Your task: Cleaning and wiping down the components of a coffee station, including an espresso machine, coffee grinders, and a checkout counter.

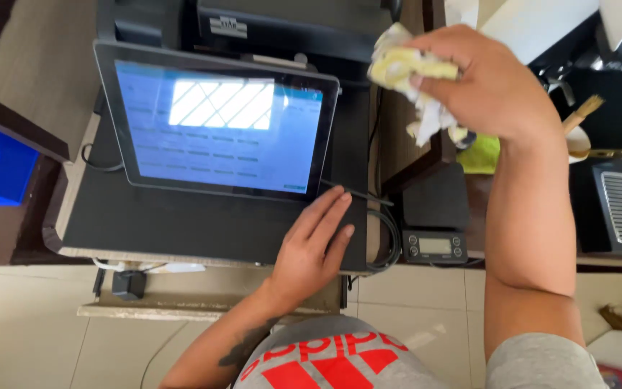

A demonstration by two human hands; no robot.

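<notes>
The dark counter (181, 223) in front of the tablet (217, 122) lies bare, open to a hand from the left and the near edge. The tablet's tilted screen blocks the way back. Right of it, cables (386, 238) and a small scale (435, 216) crowd the gap; the wooden divider (404, 144) walls that side.

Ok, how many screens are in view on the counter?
2: the tablet screen at the left hand's fingertips, and the small scale's display right of it. Others may sit outside the frame.
</notes>
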